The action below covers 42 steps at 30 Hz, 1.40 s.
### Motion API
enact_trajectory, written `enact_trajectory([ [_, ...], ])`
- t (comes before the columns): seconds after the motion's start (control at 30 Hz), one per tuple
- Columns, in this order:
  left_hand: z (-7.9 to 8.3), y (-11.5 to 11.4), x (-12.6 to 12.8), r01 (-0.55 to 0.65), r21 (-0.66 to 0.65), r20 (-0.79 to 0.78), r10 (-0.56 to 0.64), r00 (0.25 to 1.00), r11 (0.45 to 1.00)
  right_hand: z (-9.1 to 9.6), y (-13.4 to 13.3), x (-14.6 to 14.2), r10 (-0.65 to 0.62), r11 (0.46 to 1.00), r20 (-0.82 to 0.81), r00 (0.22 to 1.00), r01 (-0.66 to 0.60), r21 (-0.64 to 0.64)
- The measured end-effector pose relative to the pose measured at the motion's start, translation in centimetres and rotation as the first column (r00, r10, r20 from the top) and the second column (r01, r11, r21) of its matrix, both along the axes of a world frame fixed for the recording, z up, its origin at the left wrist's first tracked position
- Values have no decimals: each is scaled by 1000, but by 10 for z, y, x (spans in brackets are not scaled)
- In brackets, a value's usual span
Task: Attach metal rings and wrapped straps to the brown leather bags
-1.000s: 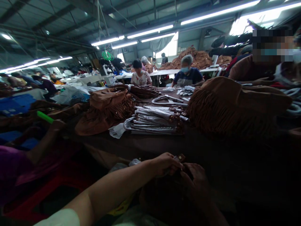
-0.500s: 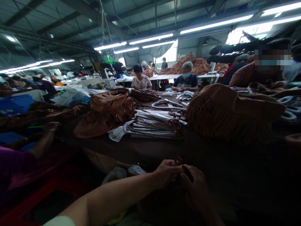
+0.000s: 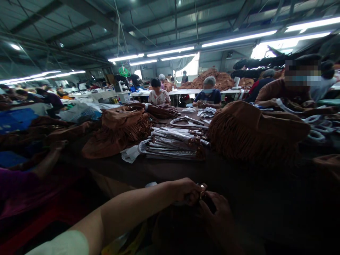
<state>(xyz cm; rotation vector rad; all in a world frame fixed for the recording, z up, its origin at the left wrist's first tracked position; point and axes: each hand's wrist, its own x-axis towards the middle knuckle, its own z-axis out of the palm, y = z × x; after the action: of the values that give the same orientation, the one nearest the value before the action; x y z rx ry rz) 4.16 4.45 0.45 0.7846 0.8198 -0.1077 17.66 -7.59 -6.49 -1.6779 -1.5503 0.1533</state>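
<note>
My left hand is closed on the brown leather end of a bag handle, where a metal fitting catches the light. From the other side, the thumb and fingers of my right hand pinch at the same end. Below the hands it is too dark to make out the rest of the handle. Ahead on the dark table lies a stack of bag handles wrapped in white film, with brown ends and metal studs. A brown fringed bag rests left of the stack, and another fringed bag rests right of it.
Single wrapped handle lies behind the stack, with brown straps nearby. At left a co-worker's purple sleeve and forearm reach in beside a blue crate. Co-workers sit across the table, one in a dark blue shirt.
My left hand has turned over the handle end, and the brown tab that stuck up is now lower, its metal shining. The white film below my left forearm is mostly hidden. The view shifted slightly.
</note>
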Motion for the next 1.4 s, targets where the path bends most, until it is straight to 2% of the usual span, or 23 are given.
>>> enact_trajectory([
  [0.1,-7,-8,-5,-93,30,74,91,993,995,-1,0,0,-5,1000,27,1000,4,27],
  [0.17,-10,-12,-9,-110,52,97,105,990,993,-3,0,0,-10,999,32,999,8,53],
  [0.33,-7,-9,-10,1,31,103,-4,995,1000,-4,-2,0,49,996,66,997,-54,76],
  [0.43,-3,-5,-9,60,150,95,-75,993,987,-4,-3,0,72,989,100,992,-84,119],
  [0.5,0,0,-11,90,320,25,-103,994,943,-5,-4,1,89,987,111,990,-102,122],
  [0.6,5,8,-15,144,538,-46,-142,989,831,-6,-3,2,119,988,121,986,-129,84],
  [0.67,9,11,-17,189,607,-73,-182,981,772,-7,-2,2,122,987,131,984,-134,86],
  [0.73,13,12,-18,238,628,-132,-199,971,741,-9,-1,2,138,982,162,977,-156,107],
  [0.83,13,8,-15,302,598,-238,-195,952,742,-11,1,2,150,973,221,964,-183,139],
  [0.9,9,4,-12,288,583,-253,-167,953,760,-10,2,1,142,970,252,957,-185,158],
  [1.1,-3,-2,-8,134,549,-175,-43,984,825,-3,0,-1,32,977,309,951,-95,190],
  [1.2,-5,-1,-9,115,517,-154,-41,987,848,-2,-4,-4,5,983,308,951,-61,173],
  [1.4,-7,3,-15,134,460,-134,-81,988,878,-5,-5,-7,42,984,290,956,-90,155],
])
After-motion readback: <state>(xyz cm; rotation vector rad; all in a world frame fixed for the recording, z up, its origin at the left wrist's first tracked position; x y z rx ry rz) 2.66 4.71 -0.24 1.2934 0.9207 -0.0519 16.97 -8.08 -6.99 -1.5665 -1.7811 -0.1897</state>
